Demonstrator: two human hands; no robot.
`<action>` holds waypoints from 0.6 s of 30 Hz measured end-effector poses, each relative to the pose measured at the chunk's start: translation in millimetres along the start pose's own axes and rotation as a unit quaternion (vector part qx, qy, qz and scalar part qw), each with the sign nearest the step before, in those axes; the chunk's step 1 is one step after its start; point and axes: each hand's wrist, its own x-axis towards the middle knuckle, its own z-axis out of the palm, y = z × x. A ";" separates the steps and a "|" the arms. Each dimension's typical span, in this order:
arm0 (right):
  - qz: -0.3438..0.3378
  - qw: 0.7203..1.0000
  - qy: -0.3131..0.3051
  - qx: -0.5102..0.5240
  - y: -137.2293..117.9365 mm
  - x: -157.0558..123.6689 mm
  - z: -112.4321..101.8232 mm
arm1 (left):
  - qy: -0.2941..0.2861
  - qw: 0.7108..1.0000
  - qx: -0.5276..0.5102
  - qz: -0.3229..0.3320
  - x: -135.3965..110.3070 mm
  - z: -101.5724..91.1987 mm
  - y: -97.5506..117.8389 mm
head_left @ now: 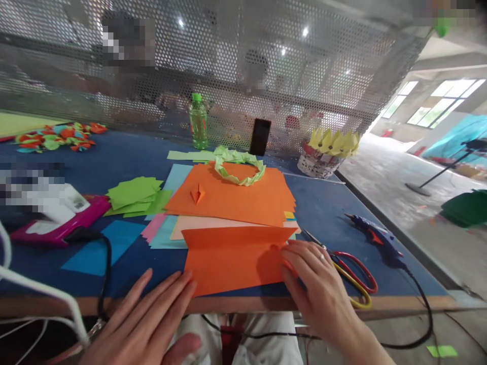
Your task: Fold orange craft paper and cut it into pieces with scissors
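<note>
Both hands lie spread flat, the left hand (148, 317) beside the orange paper (232, 258), the right hand (317, 284) pressing its corner near the scissors (352, 276).

The blue-topped bench (323, 213) has a wooden front edge. At its middle lies a stack of orange sheets (236, 200). Just in front of the stack is a folded orange sheet (232, 256). Left of the stack sit a pile of green squares (133, 195), a blue sheet (102, 246) and, further left, a pink case (64, 225). Right of the stack lie scissors (355, 276) and a blue glue gun (376, 238). Behind the stack stand a green bottle (198, 121), a black phone (260, 137) and a basket (319, 165).
</note>
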 end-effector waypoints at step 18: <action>0.067 0.992 -0.109 0.006 11.5 19.7 1.0 | -0.094 0.990 -0.055 -0.084 75.6 20.8 5.0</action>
